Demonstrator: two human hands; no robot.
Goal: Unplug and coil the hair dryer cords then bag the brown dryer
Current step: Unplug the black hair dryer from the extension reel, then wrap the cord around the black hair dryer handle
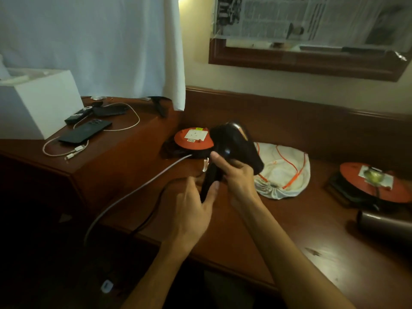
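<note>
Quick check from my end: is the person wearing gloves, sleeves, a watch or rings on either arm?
None visible. The left hand and right hand are bare, with no gloves, rings or watch. Both forearms are uncovered as far as the frame shows; no sleeve edge appears.

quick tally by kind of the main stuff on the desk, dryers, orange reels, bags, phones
Hair dryers: 2, the black dryer held in both hands and the brown dryer at the right edge
Orange reels: 2, the left reel and the right reel
Drawstring bag: 1
Phone: 1
Total: 6
</note>
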